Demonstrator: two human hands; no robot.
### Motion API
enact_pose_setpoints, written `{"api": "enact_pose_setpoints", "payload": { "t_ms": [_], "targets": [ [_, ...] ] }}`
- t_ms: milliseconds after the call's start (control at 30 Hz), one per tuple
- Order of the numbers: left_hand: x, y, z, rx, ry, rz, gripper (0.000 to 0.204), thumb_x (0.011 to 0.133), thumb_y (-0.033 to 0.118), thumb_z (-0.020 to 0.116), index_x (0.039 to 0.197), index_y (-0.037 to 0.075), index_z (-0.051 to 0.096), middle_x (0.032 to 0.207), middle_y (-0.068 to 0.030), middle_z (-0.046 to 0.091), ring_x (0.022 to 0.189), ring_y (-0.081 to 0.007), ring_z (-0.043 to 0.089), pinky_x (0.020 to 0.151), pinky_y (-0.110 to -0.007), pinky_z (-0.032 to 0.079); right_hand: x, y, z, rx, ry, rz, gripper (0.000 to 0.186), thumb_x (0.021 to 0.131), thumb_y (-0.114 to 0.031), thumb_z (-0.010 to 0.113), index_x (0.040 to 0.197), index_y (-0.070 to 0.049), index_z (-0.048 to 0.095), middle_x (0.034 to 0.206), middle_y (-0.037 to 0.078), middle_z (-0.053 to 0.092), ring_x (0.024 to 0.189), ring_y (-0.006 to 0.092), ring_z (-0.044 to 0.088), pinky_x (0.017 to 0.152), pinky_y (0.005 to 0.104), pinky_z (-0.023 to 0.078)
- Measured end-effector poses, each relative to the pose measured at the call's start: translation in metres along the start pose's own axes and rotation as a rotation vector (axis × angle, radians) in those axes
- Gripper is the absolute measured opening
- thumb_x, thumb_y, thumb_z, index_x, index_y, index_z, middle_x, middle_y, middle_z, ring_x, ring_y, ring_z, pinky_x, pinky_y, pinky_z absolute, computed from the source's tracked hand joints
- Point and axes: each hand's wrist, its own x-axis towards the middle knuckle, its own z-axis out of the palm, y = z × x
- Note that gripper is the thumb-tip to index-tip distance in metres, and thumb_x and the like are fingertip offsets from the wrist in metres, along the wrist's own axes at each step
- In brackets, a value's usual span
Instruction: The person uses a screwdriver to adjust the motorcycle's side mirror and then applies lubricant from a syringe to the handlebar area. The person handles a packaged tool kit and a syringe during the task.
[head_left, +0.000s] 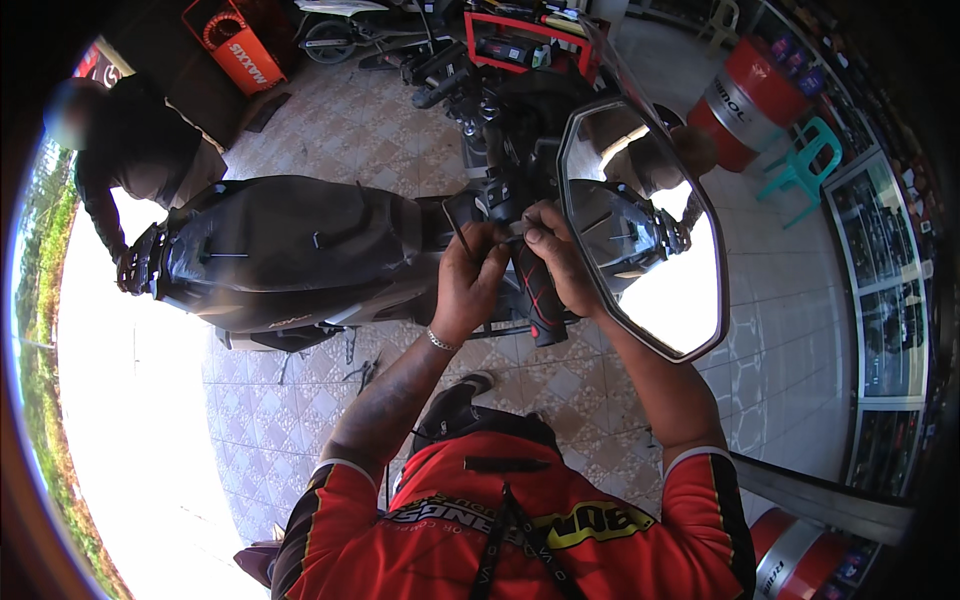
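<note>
My left hand [470, 278] is closed in a pinch beside the handlebar, with a thin dark rod [455, 226] sticking up out of the fingers; its kind cannot be told. My right hand [562, 258] has curled fingers, and its thumb and fingertips meet close to the left fingertips. Whatever lies between the right fingertips is too small to make out. Just below them is a black handlebar grip [538, 292] with red lines. A black switch housing [493, 196] sits above the hands. The motorcycle's large mirror [640, 225] stands right of my right hand.
The dark motorcycle seat [290, 225] stretches left, where another person in black [145, 145] stands by the tail. Behind are a red metal rack [530, 25] and another motorcycle [335, 35]. To the right stand a red-and-white drum [745, 105], a green chair [805, 165] and glass cases [885, 280].
</note>
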Motion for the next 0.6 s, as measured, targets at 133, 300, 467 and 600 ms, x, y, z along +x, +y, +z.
{"api": "enact_pose_setpoints", "payload": {
  "t_ms": [133, 300, 467, 600],
  "targets": [
    [0.001, 0.000, -0.001, 0.012, -0.011, -0.024, 0.014, 0.094, 0.002, 0.055, 0.107, -0.001, 0.059, 0.097, -0.0019, 0.059, 0.092, -0.0087, 0.052, 0.082, -0.026, 0.044, 0.003, -0.017, -0.001, -0.056, 0.007, 0.040, 0.043, 0.098, -0.042, 0.050, 0.106, -0.001, 0.060, 0.092, 0.009, 0.056, 0.088, 0.0186, 0.055, 0.081, 0.0338, 0.042],
    [0.002, -0.001, 0.001, -0.029, 0.035, -0.012, 0.015, 0.090, 0.007, 0.061, 0.103, -0.001, 0.063, 0.088, -0.0116, 0.061, 0.082, -0.0236, 0.062, 0.076, -0.036, 0.048, 0.005, -0.013, -0.002, -0.063, 0.002, 0.090, 0.044, 0.098, -0.042, 0.051, 0.107, 0.000, 0.060, 0.097, 0.009, 0.055, 0.094, 0.0190, 0.054, 0.083, 0.0340, 0.043],
    [0.003, -0.007, 0.001, 0.000, 0.045, 0.000, 0.016, 0.090, 0.006, 0.063, 0.105, 0.000, 0.063, 0.094, -0.0126, 0.066, 0.086, -0.0229, 0.065, 0.079, -0.035, 0.050, -0.009, -0.003, 0.007, -0.017, -0.046, 0.004, 0.038, 0.100, -0.026, 0.060, 0.127, -0.001, 0.051, 0.111, 0.008, 0.054, 0.100, 0.0162, 0.054, 0.086, 0.0299, 0.046],
    [0.000, -0.009, -0.001, -0.045, 0.030, -0.045, 0.018, 0.092, 0.007, 0.066, 0.109, 0.000, 0.062, 0.099, -0.0121, 0.069, 0.089, -0.0206, 0.067, 0.081, -0.033, 0.052, -0.036, -0.023, 0.015, -0.166, 0.042, -0.035, 0.050, 0.100, -0.021, 0.065, 0.138, -0.002, 0.040, 0.119, 0.013, 0.055, 0.108, 0.0177, 0.057, 0.084, 0.0317, 0.050]
  ]
}}
